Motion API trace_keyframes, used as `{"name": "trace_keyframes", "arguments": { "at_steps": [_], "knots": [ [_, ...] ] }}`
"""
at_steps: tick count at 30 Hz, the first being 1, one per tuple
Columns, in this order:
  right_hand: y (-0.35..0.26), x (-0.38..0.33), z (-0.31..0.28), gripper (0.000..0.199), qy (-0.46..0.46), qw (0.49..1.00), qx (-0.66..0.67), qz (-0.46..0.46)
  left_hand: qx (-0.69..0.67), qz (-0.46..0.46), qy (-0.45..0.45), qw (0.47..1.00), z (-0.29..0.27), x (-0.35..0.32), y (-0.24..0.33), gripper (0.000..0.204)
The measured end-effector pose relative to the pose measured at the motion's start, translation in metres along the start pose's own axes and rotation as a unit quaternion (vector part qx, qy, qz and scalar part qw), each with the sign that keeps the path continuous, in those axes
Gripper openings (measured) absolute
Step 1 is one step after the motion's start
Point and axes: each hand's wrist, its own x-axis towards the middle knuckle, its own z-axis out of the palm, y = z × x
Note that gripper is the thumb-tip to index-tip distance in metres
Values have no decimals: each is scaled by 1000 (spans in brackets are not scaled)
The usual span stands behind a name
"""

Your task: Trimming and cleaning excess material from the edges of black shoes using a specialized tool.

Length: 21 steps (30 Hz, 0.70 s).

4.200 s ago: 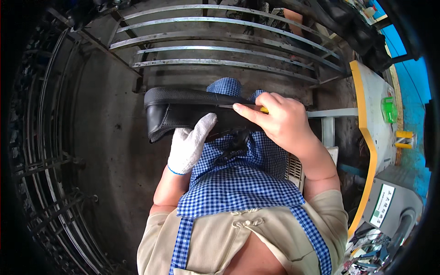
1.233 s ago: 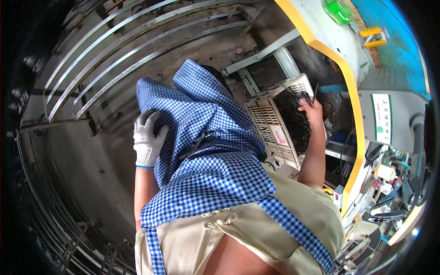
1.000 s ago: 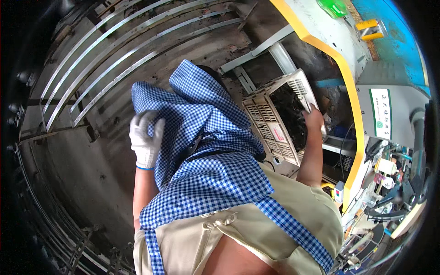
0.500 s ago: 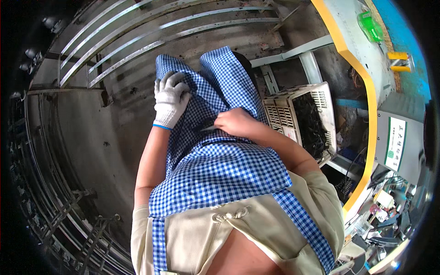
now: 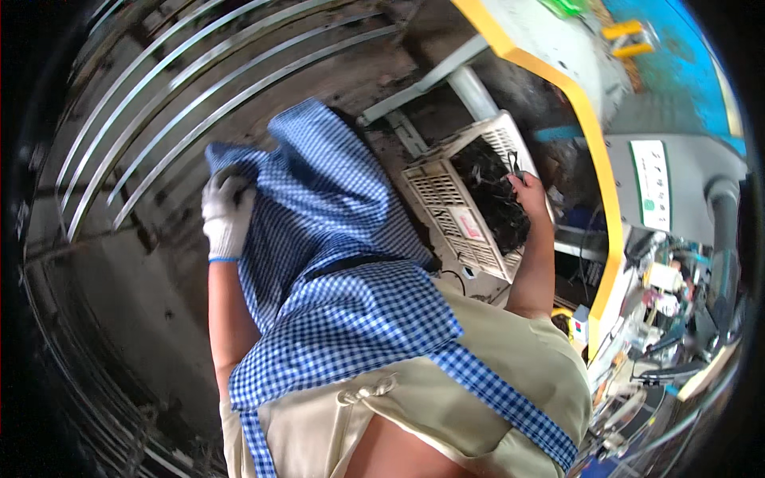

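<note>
- Rests gloved left hand point(image 5: 229, 209), half-open and apparently empty, on checked apron point(image 5: 351, 195) left of the crate point(image 5: 430, 185), perhaps for balance.
- Pinches blurry dark piece point(image 5: 520, 174) in right hand point(image 5: 529, 193) over scraps point(image 5: 484, 177) inside crate, probably for fingertip control.

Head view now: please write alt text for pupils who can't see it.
A person's bare right hand holds a small blurred dark thing over a pale crate of black scraps. Their gloved left hand rests on the blue checked apron over their legs. A yellow-edged table stands at the right.
</note>
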Motion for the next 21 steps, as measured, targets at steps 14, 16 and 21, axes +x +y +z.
{"name": "trace_keyframes", "arguments": {
  "at_steps": [14, 16, 21],
  "knots": [
    [-136, 3, 150, 32, 88, 953, -116, -267, -46, 195, -24, 979, -18, 5, 95, 42],
    [-202, -7, 168, 25, 88, 927, -48, -360, 3, 200, -201, 959, -2, -16, 91, 38],
    [-330, -19, 159, 13, 125, 836, 100, -526, -178, 120, -192, 958, -31, -44, 93, 24]
  ]
}}
